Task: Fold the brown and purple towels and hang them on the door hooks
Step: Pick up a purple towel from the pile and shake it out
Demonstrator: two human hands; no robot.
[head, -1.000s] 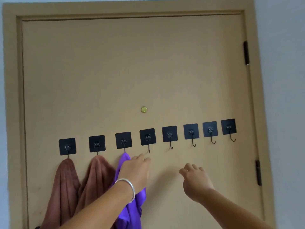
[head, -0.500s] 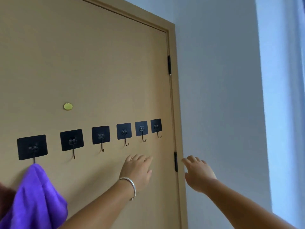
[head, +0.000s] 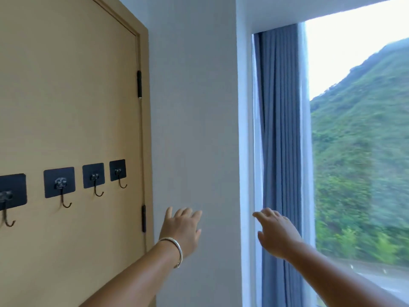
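The tan door (head: 66, 85) fills the left of the view, seen at an angle. Several black square hooks (head: 59, 186) run along it, all bare in this view. No brown or purple towel is in sight. My left hand (head: 182, 230), with a silver bangle on the wrist, is stretched out in front of the grey wall, fingers straight and holding nothing. My right hand (head: 276, 233) reaches forward in front of the window edge, fingers relaxed and holding nothing.
A pale grey wall (head: 194, 107) stands right of the door frame. Further right hangs a blue-grey curtain (head: 281, 129) beside a large window (head: 358, 129) showing a green hillside. Black hinges (head: 139, 84) sit on the door's right edge.
The view has swung right, away from the hung brown and purple towels, which have left the frame. Both hands have moved right with it, off the door, holding nothing.
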